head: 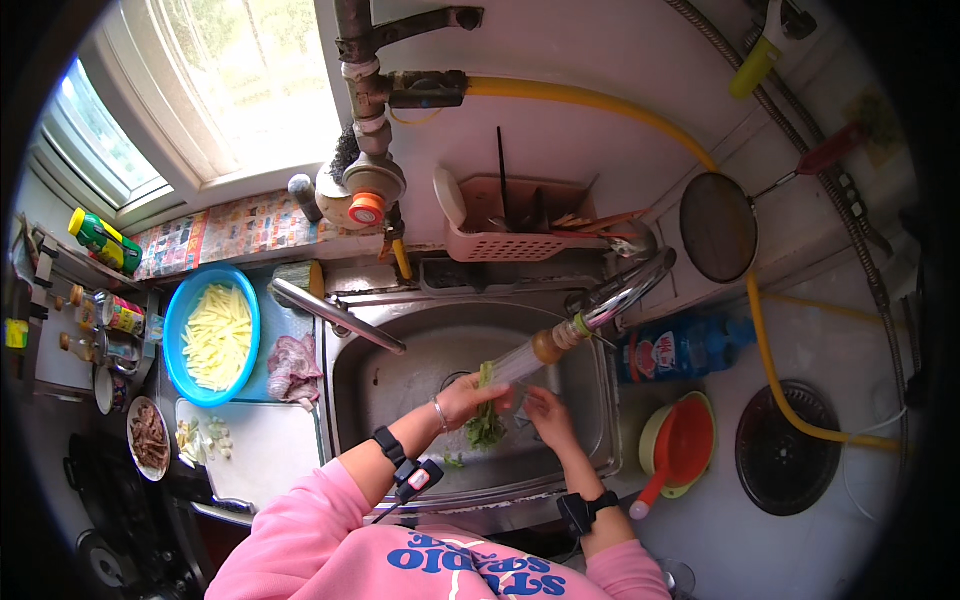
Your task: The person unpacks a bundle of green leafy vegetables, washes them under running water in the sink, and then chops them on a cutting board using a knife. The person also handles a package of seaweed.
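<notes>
Over the stainless steel sink (397,420), my left hand (472,395) grips a bunch of leafy greens (486,429), stems up and leaves hanging down. Water streams onto the stems from the faucet (559,341), whose spout reaches in from the upper right. My right hand (547,415) is just right of the bunch, fingers slightly curled and apart, with nothing seen in it. A few loose green leaf bits (453,459) lie on the sink floor below the bunch. A second metal spout (337,315) juts over the sink's left corner.
Left of the sink are a blue basin (172,337) of cut potato strips, a white cutting board (277,442) with chopped pieces, and a plate of brown food (148,439). At right stand a blue bottle (667,352) and a bowl with an orange ladle (679,446). A pink utensil rack (517,246) is behind.
</notes>
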Demonstrator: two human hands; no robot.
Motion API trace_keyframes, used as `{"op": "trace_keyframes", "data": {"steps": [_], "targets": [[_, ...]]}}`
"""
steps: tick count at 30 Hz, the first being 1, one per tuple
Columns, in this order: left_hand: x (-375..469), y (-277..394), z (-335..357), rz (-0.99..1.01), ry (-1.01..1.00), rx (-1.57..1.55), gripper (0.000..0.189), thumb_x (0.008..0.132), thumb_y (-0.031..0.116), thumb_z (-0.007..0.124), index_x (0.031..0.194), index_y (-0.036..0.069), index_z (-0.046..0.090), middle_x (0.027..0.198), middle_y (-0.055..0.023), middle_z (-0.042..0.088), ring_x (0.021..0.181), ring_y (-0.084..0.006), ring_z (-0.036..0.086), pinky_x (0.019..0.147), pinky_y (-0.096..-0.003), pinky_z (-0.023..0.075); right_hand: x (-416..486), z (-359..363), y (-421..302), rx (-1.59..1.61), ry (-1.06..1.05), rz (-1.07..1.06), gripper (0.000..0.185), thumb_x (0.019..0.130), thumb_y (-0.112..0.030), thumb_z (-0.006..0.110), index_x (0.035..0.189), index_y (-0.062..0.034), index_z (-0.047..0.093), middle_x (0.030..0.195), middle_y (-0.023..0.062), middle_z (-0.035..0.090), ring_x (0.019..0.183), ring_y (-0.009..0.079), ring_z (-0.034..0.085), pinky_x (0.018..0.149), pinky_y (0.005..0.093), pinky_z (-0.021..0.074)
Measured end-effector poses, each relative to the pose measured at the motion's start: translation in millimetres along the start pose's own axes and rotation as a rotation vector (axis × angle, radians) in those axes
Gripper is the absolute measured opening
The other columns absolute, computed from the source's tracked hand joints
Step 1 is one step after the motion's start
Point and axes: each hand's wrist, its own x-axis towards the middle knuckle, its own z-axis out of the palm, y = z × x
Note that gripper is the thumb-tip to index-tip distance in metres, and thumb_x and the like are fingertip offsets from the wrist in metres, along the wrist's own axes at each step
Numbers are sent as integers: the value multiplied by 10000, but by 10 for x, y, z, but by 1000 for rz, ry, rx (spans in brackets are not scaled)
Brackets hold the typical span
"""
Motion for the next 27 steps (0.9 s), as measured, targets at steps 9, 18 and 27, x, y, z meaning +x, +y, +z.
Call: {"op": "trace_keyframes", "data": {"steps": [9,18,27], "targets": [[-181,99,39,63,-124,421,254,978,342,526,941,91,524,783,20,500,699,-87,465,619,-245,398,69,393,-1072,558,-91,-323,338,929,-174,605,1218,-5,562,1174,87,621,997,140,612,886,280,469],[-203,84,-51,-26,-132,550,237,996,344,478,976,108,501,797,20,493,707,-78,433,640,-228,369,295,605,-1132,761,-19,70,410,949,-214,567,1306,-24,498,1016,118,681,849,172,652,723,272,519],[-170,230,-35,-13,-112,-299,359,986,263,452,1290,73,472,1172,-89,583,1021,-203,581,905,-344,448,92,517,-1051,501,-197,-148,494,896,-248,668,1296,-36,469,1176,53,573,905,118,592,703,225,470]]}}
